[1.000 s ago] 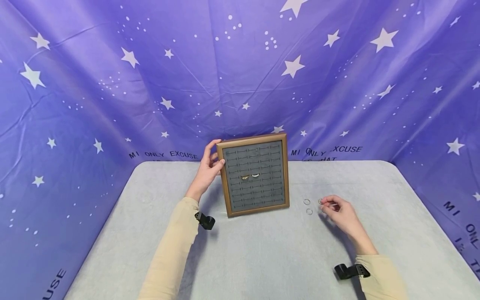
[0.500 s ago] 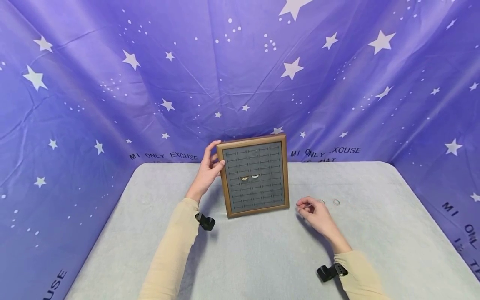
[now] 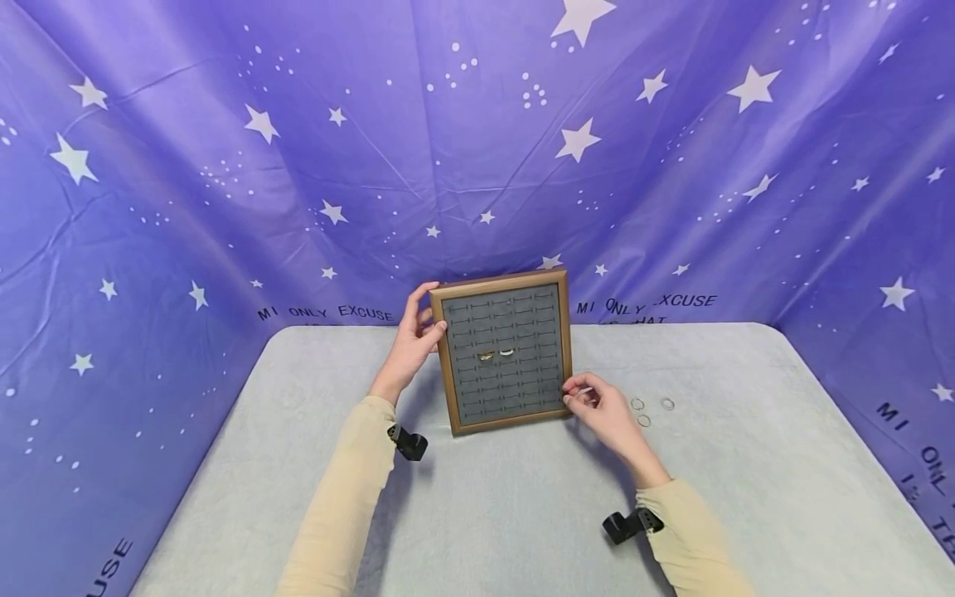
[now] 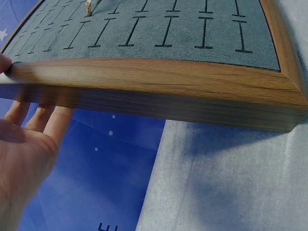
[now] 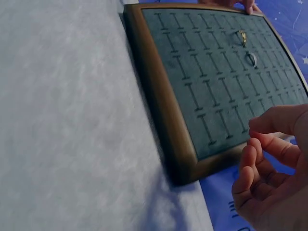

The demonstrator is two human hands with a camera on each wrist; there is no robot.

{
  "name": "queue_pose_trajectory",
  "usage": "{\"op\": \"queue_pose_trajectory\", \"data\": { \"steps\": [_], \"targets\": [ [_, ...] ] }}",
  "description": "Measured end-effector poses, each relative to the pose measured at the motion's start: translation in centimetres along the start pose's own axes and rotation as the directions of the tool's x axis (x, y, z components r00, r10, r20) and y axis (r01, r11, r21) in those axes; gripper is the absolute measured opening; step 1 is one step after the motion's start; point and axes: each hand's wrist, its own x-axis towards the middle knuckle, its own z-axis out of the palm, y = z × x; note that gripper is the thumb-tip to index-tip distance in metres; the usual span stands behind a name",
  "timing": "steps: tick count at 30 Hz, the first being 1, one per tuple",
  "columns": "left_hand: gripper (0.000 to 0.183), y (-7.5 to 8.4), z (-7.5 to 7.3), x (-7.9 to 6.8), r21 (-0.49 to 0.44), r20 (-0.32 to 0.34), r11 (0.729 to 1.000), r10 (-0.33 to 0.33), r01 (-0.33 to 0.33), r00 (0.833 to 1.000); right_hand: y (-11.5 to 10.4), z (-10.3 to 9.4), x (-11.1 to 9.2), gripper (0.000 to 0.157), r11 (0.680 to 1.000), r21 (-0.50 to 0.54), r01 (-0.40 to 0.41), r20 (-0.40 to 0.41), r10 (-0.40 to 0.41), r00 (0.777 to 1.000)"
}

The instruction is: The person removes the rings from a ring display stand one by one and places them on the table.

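Observation:
My left hand (image 3: 406, 347) grips the left side of a wood-framed ring display tray (image 3: 568, 323), propped upright and leaning back, thumb on its front. Dark grey padding (image 5: 173, 86) with rows of slits fills it. A gold ring (image 5: 243, 38) and a silver ring (image 5: 252, 59) sit side by side in the middle slits. At the tray's lower right edge is my right hand (image 3: 606, 412), thumb and fingertips pinched together on a small ring that the fingers hide. Several loose rings lie on the table beside it, among them one thin ring (image 3: 667, 404).
A pale grey cloth covers the table (image 3: 492, 514). Purple star-printed fabric (image 3: 418, 149) hangs around its back and sides, close behind the tray. Each wrist wears a black camera band, such as the right one (image 3: 631, 524).
My right hand has moved left from among the loose rings to the tray's lower right edge, uncovering rings on the right. The left hand keeps its grip and the tray stays put.

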Motion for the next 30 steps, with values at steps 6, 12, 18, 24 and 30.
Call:
{"op": "queue_pose_trajectory", "data": {
  "steps": [6, 12, 18, 24, 30],
  "targets": [
    [0.06, 0.0, 0.0, -0.1, 0.005, -0.005, 1.0, -0.002, 0.002, 1.0, -0.8, 0.8, 0.9, 0.017, 0.997, 0.009, 0.077, -0.009, -0.077, 0.997],
    [0.059, 0.0, -0.1, -0.1, -0.001, 0.004, 1.0, 0.006, -0.006, 1.0, -1.2, 1.6, 1.8, 0.019, 0.989, -0.032, 0.147, -0.024, -0.148, 0.989],
    [0.059, 0.0, -0.1, 0.0, -0.007, 0.014, 1.0, 0.0, 0.0, 1.0, -1.8, 2.9, 2.8, 0.022, 0.963, -0.133, 0.235, -0.031, -0.241, 0.97],
    [0.06, 0.1, -0.1, -0.1, -0.032, 0.019, 0.999, -0.007, 0.007, 1.0, -2.9, 3.7, 4.0, 0.021, 0.926, -0.207, 0.315, -0.009, -0.324, 0.946],
    [0.061, 0.1, 0.0, -0.1, -0.034, 0.017, 0.999, 0.001, 0.0, 1.0, -4.5, 4.6, 4.9, 0.019, 0.9, -0.218, 0.378, 0.019, -0.384, 0.923]
  ]
}}
